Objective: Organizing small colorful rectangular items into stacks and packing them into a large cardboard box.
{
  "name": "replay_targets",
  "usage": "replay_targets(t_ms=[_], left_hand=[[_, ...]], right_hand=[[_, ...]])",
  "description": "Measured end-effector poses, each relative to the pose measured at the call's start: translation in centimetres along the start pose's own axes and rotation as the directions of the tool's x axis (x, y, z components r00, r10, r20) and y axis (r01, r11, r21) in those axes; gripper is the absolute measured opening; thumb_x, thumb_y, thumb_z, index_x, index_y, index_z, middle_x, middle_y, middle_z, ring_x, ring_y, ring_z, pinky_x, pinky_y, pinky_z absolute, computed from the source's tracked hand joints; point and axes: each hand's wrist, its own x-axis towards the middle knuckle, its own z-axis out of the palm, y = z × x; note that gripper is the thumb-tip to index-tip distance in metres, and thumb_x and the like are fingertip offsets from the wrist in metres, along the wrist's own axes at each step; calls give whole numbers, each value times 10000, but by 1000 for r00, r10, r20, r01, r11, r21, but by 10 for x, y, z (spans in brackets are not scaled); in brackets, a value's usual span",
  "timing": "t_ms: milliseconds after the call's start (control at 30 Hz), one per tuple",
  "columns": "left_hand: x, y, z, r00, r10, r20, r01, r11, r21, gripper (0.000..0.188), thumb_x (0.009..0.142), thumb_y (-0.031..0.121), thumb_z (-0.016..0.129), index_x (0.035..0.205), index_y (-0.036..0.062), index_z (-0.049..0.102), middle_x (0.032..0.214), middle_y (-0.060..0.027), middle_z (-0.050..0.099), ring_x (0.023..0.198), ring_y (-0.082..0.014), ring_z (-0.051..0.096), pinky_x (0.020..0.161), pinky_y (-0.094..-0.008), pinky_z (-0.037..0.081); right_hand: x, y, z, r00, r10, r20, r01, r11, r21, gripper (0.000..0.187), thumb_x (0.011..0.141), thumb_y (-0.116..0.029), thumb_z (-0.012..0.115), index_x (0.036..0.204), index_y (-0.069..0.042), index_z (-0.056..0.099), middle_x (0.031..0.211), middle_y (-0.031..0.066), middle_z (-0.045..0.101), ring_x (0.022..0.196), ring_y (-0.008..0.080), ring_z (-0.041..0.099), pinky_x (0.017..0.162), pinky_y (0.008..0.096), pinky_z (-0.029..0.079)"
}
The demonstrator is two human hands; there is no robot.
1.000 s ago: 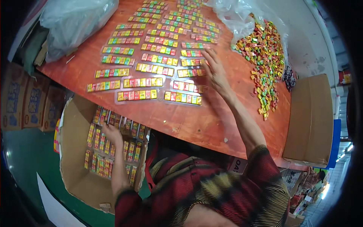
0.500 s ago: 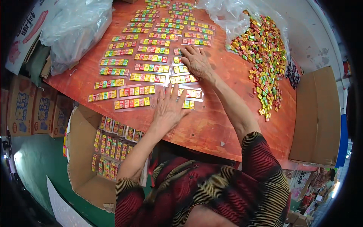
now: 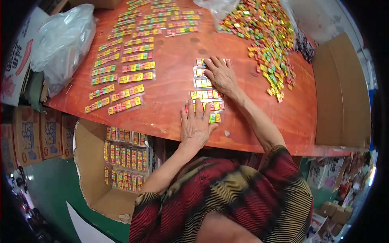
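A column of clear plastic trays (image 3: 207, 94), each with a row of small wrapped pieces in red, yellow and green, lies on the reddish table (image 3: 174, 81). My right hand (image 3: 223, 77) rests flat over the upper trays with its fingers stretched out. Over the lowest trays, nearest the table's front edge, my left hand (image 3: 196, 125) lies flat, fingers spread. Both palms hide parts of the trays beneath. To the left stand more columns of filled trays (image 3: 137, 77), apart from the ones I touch.
A heap of loose wrapped pieces (image 3: 263, 32) spills from a clear bag at the back right. A plastic bag (image 3: 65, 44) sits at the left. Below the front edge, an open carton (image 3: 91, 170) holds several filled trays. Another carton (image 3: 340, 93) stands at the right.
Both hands have slid right with the column of trays under them. A wide gap of bare table now separates that column from those at the left. The view has shifted too.
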Motion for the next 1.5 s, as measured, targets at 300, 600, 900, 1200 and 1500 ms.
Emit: replay_targets(t_ms=[300,600,900,1200,1500], left_hand=[[-25,9,-32,962,-237,-134,239,971,-6,558,727,237,575,1211,49,369,1117,-191,419,986,-324,438,789,-438,356],[-28,17,-27,926,-374,-45,351,900,-258,461,723,94,584,1144,29,409,845,-161,504,788,-320,512,654,-395,415],[-17,16,-40,869,-493,50,450,743,-495,372,711,44,572,1064,14,459,847,-160,510,785,-299,514,675,-374,406],[22,2,-31,916,-397,54,398,889,-227,361,718,96,569,1052,1,472,950,-183,526,874,-315,522,745,-378,419],[13,6,-21,887,-459,44,403,724,-560,376,692,108,578,1044,28,474,904,-163,531,832,-297,513,719,-373,412]], right_hand=[[-87,-2,-57,940,244,-237,-208,964,165,277,767,-168,545,1000,-21,510,907,135,547,839,269,520,717,336,410],[-161,-72,-55,863,505,-22,-475,825,305,190,753,-117,564,903,-21,498,800,150,518,737,288,549,617,364,440],[-156,-58,-56,859,502,-99,-331,694,639,149,757,-52,545,876,19,488,748,135,478,657,238,498,599,313,412],[-140,-49,-43,836,546,-52,-475,768,429,285,737,-56,533,994,25,438,814,182,496,731,329,505,648,389,417],[-147,-38,-55,814,570,111,-411,431,803,264,771,-31,504,1018,33,435,707,29,460,586,75,431,526,223,385]])
